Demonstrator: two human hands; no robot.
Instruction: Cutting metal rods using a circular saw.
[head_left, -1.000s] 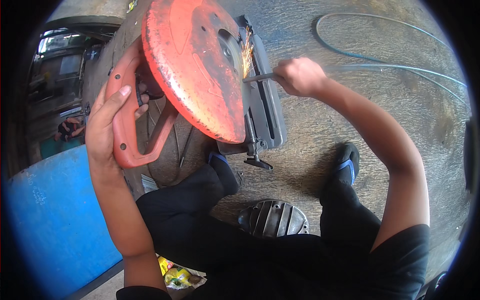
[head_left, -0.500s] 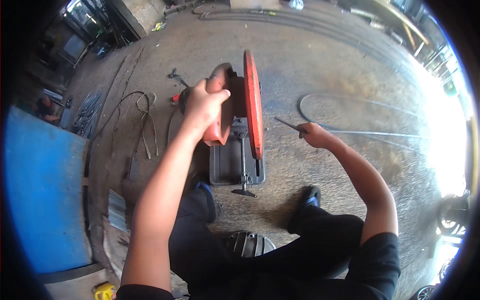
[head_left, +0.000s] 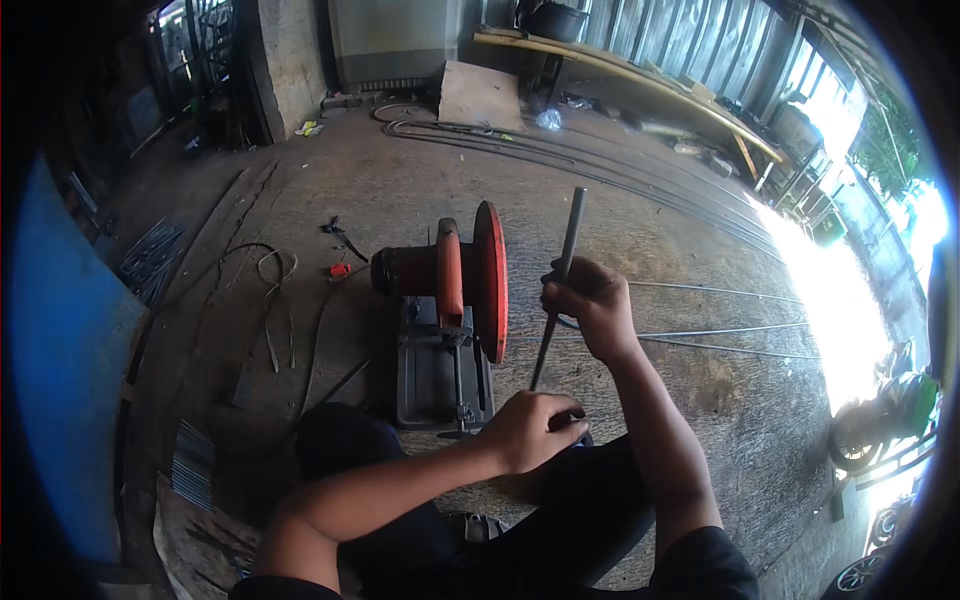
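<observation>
A short, thin metal rod (head_left: 572, 225) stands tilted in my right hand (head_left: 598, 305), whose fingers and thumb are closed around it. Its lower end meets the back of my left hand (head_left: 525, 430), and whether it passes behind there is hidden. That left hand is over my lap with curled fingers; what they hold, if anything, cannot be made out. Just beyond, to the left of the rod, a chop saw (head_left: 490, 290) with a red round guard sits on the floor. Its red handle (head_left: 450, 280) is untouched, above the grey base (head_left: 415, 380).
Long thin rods (head_left: 720, 337) lie on the floor to the right, and more run across the back. Left of the saw are a looped cord (head_left: 275, 265) and a red connector (head_left: 340, 270). A blue panel (head_left: 70, 380) stands at far left; a bundle of cut rods (head_left: 193, 465) lies beside it.
My left hand has let go of the saw's handle and come down toward my lap. My right hand has moved left with the rod, now more upright. The view has tilted up.
</observation>
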